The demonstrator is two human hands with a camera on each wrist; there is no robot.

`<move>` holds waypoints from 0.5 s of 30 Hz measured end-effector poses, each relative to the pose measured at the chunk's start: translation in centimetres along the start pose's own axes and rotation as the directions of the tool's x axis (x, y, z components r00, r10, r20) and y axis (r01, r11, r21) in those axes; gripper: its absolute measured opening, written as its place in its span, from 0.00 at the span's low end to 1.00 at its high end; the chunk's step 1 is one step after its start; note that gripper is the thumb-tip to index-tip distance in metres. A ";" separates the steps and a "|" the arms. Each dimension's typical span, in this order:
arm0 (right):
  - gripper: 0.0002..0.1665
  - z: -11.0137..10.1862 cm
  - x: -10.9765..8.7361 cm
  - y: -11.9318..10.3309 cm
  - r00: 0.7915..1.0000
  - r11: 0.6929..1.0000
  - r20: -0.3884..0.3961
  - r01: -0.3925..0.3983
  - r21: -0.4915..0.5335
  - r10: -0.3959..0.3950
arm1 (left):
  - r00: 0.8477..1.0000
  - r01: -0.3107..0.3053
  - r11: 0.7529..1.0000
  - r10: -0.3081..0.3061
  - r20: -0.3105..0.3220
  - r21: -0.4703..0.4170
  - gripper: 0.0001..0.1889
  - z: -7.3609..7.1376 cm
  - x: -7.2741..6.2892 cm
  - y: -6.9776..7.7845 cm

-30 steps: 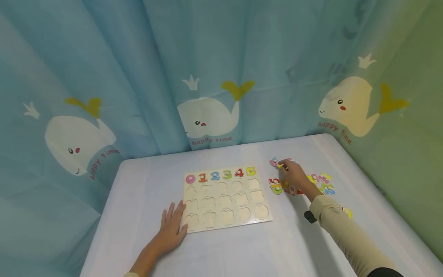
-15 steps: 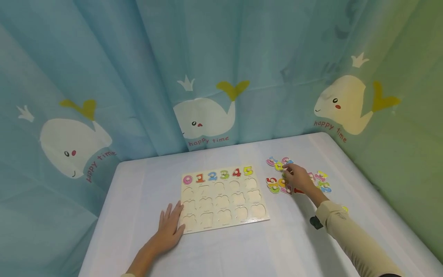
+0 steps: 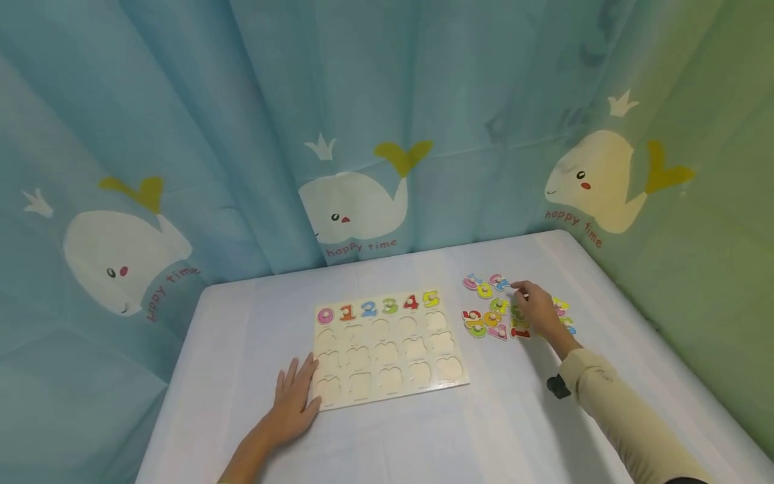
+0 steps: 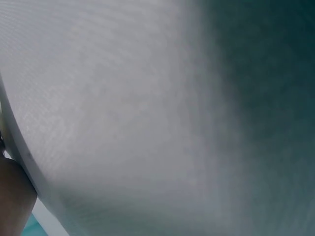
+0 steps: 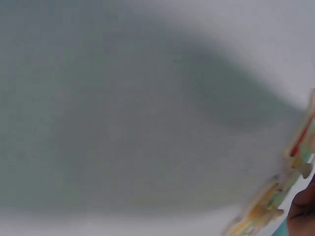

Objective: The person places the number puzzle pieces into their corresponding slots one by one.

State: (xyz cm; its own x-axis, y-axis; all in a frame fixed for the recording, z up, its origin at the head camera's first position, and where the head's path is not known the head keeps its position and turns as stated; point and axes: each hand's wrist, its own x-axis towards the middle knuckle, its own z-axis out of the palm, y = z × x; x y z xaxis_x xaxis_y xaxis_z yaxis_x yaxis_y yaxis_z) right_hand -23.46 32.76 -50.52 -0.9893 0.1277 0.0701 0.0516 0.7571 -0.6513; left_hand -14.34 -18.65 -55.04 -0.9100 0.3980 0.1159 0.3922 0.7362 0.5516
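Observation:
My left hand [image 3: 293,407] lies with fingers spread along the left edge of the wooden number puzzle board [image 3: 393,396]. Its top row holds the digits 0 to 5, each with a small knob; the rows below are bare recesses. Right of the board, my right hand [image 3: 538,310] reaches over a scatter of number pieces, its index finger extended beside a pink-and-blue number piece [image 3: 499,283]. No piece shows between its fingers, and the palm hides some pieces. In the right wrist view, a blurred bit of the hand [image 5: 302,211] sits at the lower right corner beside pieces.
Other number pieces lie nearby: a yellow one [image 3: 484,290], a red-and-green one [image 3: 474,323] and a red one [image 3: 519,328]. A dark object [image 3: 558,386] shows below the right sleeve. Blue curtains [image 3: 254,168] with printed whales hang behind the white table [image 3: 387,444].
My right hand has shifted right over the pieces, away from the yellow piece, uncovering several pieces on its left. The left hand stays on the board. The head view has turned slightly.

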 end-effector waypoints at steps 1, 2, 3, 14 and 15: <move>0.19 0.1 -0.1 0.2 1.000 1.000 0.015 0.003 -0.006 -0.003 | 1.000 -0.001 1.000 0.001 -0.004 -0.001 0.33 0.0 -0.1 0.0; 0.19 0.2 -0.2 0.3 1.000 1.000 0.023 0.012 -0.014 -0.012 | 1.000 0.000 1.000 0.000 -0.006 -0.002 0.34 0.0 -0.1 0.0; 0.19 0.2 -0.3 0.4 0.999 1.000 0.023 0.023 -0.018 -0.023 | 1.000 -0.002 1.000 0.002 -0.009 -0.001 0.34 0.1 -0.2 0.0; 0.17 -0.6 -1.2 1.7 0.998 0.995 -0.041 0.043 -0.087 -0.047 | 1.000 0.017 1.000 -0.017 0.001 0.004 0.34 0.1 -0.1 0.2; 0.17 -0.7 -1.3 1.9 0.998 0.995 -0.042 0.049 -0.090 -0.053 | 1.000 0.018 1.000 -0.018 0.002 0.004 0.34 0.1 0.0 0.2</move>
State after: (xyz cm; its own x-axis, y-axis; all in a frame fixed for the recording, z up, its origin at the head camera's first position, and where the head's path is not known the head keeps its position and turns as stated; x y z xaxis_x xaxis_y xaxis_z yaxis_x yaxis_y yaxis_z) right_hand -21.97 34.47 -51.29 -0.9841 0.1139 0.1361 0.0148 0.8170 -0.5764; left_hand -14.24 -18.49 -54.99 -0.9165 0.3862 0.1041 0.3765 0.7453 0.5502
